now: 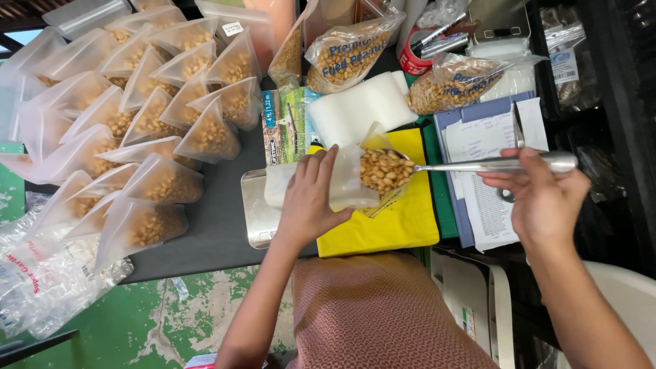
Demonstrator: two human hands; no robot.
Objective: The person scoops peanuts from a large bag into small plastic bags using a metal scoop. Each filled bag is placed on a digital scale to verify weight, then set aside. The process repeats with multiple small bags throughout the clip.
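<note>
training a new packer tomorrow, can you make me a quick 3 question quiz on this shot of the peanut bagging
1. True or false: the left hand holds a small clear pouch open over the metal scale tray.
2. What does the right hand grip? A) scissors B) a long metal spoon heaped with peanuts C) a marker
3. Fill in: the filled pouches stand in rows on the person's ____ side of the dark table.

Key: 1 true; 2 B; 3 left
</note>
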